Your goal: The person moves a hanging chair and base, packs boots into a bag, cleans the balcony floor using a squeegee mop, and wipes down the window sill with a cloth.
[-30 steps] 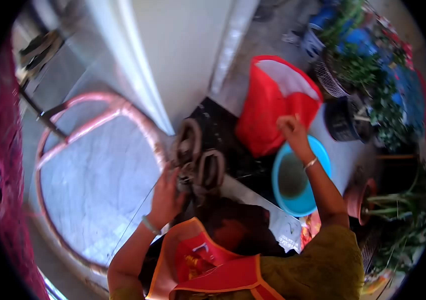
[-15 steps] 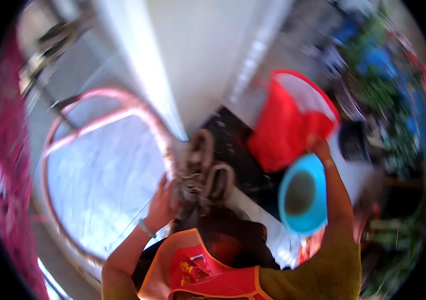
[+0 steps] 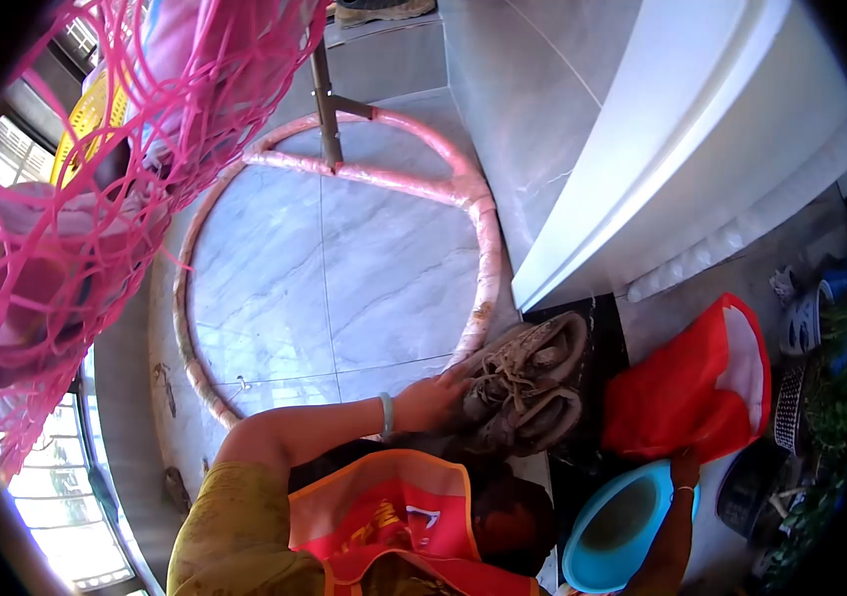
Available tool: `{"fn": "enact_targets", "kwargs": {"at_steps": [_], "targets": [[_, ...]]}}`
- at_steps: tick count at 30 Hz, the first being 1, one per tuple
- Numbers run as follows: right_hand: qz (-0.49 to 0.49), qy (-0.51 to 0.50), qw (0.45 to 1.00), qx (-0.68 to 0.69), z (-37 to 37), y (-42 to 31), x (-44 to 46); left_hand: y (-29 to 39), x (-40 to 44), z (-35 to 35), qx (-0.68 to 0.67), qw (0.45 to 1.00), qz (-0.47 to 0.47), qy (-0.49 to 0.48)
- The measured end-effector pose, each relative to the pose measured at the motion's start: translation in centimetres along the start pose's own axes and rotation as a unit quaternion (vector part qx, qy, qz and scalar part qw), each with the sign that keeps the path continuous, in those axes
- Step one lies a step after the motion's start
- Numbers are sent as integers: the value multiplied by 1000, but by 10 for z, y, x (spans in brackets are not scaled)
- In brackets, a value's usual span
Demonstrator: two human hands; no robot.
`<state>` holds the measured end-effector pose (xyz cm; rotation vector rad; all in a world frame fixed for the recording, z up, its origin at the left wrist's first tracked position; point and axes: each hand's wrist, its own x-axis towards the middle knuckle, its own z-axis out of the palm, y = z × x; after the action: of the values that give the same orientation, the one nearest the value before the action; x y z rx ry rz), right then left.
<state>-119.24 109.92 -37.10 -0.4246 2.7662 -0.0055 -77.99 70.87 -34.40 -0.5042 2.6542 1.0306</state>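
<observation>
Left, the netting is pink; the floor tiles, grey-veined. The 2 shoes are grey-brown. Near, the apron is red, edged orange. Right, the bag is red, white inside; the basin, light blue.

Looks like a home, entrance area. Landmark = white door. One side of it: smooth grey floor tiles with veining, pink-wrapped ring stand on them, pink netting hanging well off from the door, bright windows farther away. Other side of the door: duller floor, potted plants in a cluster. Black slab near the door's foot, worn shoes by it. Reads as household clutter at a doorway. Can't tell house vs flat.
</observation>
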Motion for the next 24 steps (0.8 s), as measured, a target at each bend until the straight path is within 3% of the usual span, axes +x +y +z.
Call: {"fn": "enact_targets", "kwargs": {"at_steps": [3,4,5,6,7,9,11,12,14,18,20,24], "targets": [[-1,16,1000,-27,19,28,1,-3,-6,5,-20,999,-11,-41],[-216,148,965,5,66,86,26,-3,-3,6,-34,998,-4,-51],[-136,41,990,6,28,48,-4,5,-7,-6,-22,998,-1,-61],[-126,28,989,-71,53,82,4,5,-7,-7,-37,998,15,-54],[-176,65,974,-123,52,83,-4,-9,-9,6,-29,998,40,-29],[-126,24,967,-221,60,96,-7,-5,-9,6,16,998,67,13],[69,50,994,-64,37,62,-31,7,-6,-4,4,997,72,-26],[82,40,995,-50,34,61,-36,10,-6,-7,1,998,39,-49],[97,32,994,-30,29,59,-35,8,-5,-8,4,997,6,-72],[62,197,967,150,-3,43,-16,-3,-4,1,28,998,30,-47],[-25,307,926,218,-13,40,0,-10,-7,6,42,997,38,-46],[-16,249,922,295,-18,40,24,-13,-7,10,42,997,46,-42]]}}
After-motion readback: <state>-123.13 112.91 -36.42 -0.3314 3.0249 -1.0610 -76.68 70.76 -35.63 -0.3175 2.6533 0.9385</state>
